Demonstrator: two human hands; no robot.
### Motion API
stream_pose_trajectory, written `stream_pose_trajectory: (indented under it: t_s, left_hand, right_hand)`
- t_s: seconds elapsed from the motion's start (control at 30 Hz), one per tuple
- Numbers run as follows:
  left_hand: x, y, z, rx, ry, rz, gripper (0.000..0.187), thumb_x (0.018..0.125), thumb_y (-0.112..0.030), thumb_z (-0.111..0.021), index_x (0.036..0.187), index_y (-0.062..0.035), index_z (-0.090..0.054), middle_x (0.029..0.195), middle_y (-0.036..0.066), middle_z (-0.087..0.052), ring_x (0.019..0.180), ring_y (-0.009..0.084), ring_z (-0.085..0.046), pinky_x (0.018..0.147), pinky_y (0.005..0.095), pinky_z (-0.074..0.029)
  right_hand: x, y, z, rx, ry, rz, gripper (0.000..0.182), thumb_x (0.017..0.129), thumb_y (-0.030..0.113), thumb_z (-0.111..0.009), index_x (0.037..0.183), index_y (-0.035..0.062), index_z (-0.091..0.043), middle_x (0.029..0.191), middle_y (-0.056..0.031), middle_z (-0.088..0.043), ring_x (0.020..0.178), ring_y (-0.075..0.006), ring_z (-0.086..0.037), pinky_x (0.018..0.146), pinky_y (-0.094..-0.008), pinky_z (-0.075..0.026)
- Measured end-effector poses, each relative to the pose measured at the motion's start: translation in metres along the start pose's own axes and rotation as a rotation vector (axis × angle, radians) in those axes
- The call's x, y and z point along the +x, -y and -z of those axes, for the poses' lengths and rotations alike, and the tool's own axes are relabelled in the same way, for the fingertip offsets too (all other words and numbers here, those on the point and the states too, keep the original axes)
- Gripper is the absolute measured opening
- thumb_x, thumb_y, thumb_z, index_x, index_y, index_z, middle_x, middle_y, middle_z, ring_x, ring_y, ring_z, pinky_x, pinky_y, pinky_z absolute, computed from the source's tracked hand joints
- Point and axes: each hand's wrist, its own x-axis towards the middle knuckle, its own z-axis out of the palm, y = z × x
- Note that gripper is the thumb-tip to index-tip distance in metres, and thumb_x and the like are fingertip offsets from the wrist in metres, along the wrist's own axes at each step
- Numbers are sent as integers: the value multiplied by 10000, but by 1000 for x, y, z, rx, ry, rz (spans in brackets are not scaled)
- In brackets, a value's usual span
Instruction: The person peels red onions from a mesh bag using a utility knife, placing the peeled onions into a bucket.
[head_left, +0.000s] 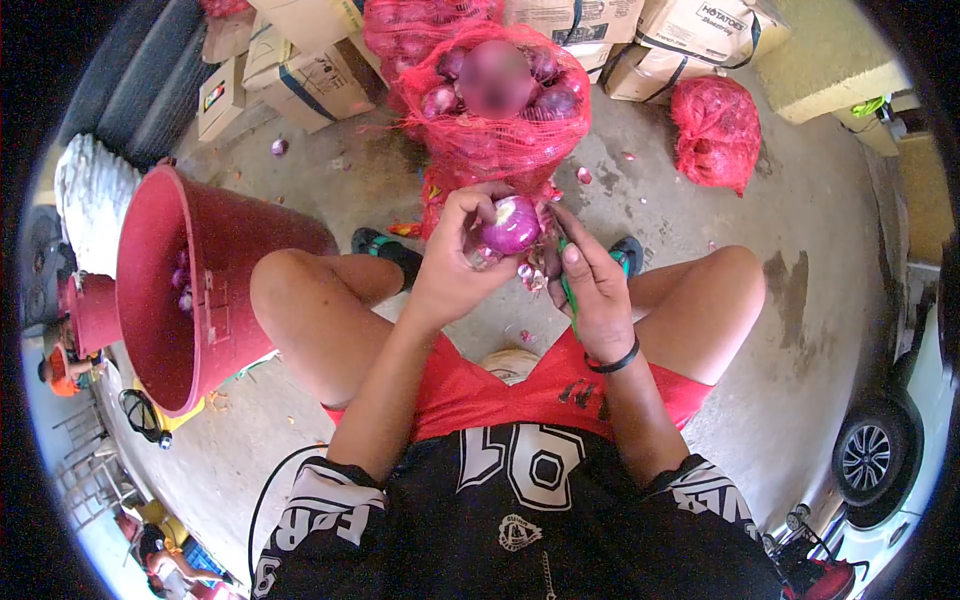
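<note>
A shiny purple onion is held in my left hand, its fingers curled round the left side and top. Just right of the onion, my right hand is closed on a green-handled knife, whose blade is hard to make out. Loose skin hangs between the two hands. Beyond them stands an open red mesh sack full of onions. Bits of onion skin lie on the floor below my hands.
A large red tub with a few onions lies tilted at the left. Cardboard boxes stand at the back. Another red sack sits at the right on the concrete floor. A car wheel and people at far left show.
</note>
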Motion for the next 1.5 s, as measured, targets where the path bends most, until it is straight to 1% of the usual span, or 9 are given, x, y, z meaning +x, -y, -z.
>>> stream_pose_trajectory:
  t_s: [0.13, 0.33, 0.43, 0.53, 0.63, 0.87, 1.07, 1.17, 1.5]
  left_hand:
    - [0, -2, 9, -239, -41, 110, 556, 708, 98, -728, 1098, -93, -381, 1253, 125, -473, 1175, 181, -488, 983, 325, -433]
    - [-4, 4, 18, -719, -105, 284, 581, 870, -126, -624, 1366, -60, -330, 1271, 139, -533, 1162, 270, -558, 984, 415, -470]
    - [-4, 6, 20, -748, -96, 254, 551, 900, -165, -585, 1378, -70, -327, 1278, 148, -538, 1149, 297, -576, 944, 428, -501]
    - [-3, 6, 20, -732, -109, 240, 520, 921, -169, -560, 1379, -84, -330, 1276, 150, -542, 1115, 313, -597, 910, 432, -523]
    - [-2, 1, 20, -758, -112, 261, 499, 944, -186, -543, 1385, -94, -329, 1281, 151, -538, 1081, 318, -616, 871, 422, -544]
    - [-3, 4, 20, -545, -14, 291, 453, 992, -282, -486, 1381, -86, -363, 1200, 115, -604, 966, 263, -651, 633, 300, -535]
    - [-6, 0, 16, -797, -13, 456, 410, 991, -334, -498, 1297, -61, -495, 1193, 90, -617, 1053, 206, -618, 827, 366, -535]
    - [-7, 2, 12, -776, 18, 480, 468, 1007, -439, -393, 1328, -109, -475, 1200, 68, -621, 1110, 218, -578, 930, 416, -452]
    - [-8, 7, 7, -764, -19, 461, 404, 1013, -387, -421, 1255, -87, -541, 1172, 55, -636, 1060, 188, -607, 898, 372, -489]
  right_hand:
    - [1, 2, 8, -25, -48, 29, 463, 1027, 236, -449, 1459, 83, -384, 753, 71, -440, 586, -20, -352, 517, -176, -298]
    - [2, -1, 9, -78, -68, 29, 446, 1026, 205, -444, 1455, 90, -398, 782, 76, -446, 619, -16, -354, 532, -167, -314]
    - [2, -2, 14, -336, -53, -40, 439, 1000, 176, -486, 1421, 61, -435, 873, -13, -592, 688, -104, -540, 620, -236, -452]
    - [10, -23, 21, -787, -22, 274, 433, 966, 159, -532, 1372, 24, -466, 1099, -176, -647, 962, -282, -648, 837, -352, -503]
    - [8, -19, 21, -855, 9, 242, 424, 942, 160, -560, 1330, 4, -491, 1249, -262, -564, 1199, -371, -545, 1000, -402, -427]
    - [5, -7, 10, -746, 29, 354, 438, 951, 166, -545, 1342, -18, -473, 1267, -253, -561, 1194, -370, -550, 1002, -394, -427]
    - [2, -4, 1, -668, 125, 369, 477, 943, 136, -534, 1380, -24, -430, 1292, -238, -550, 1185, -362, -555, 1004, -385, -422]
    - [1, -2, -2, -719, 119, 384, 499, 937, 128, -539, 1395, -22, -411, 1299, -229, -547, 1169, -356, -563, 996, -381, -426]
    - [-1, 3, -5, -760, 70, 413, 507, 932, 124, -548, 1405, 3, -412, 1283, -227, -554, 1106, -372, -584, 950, -391, -456]
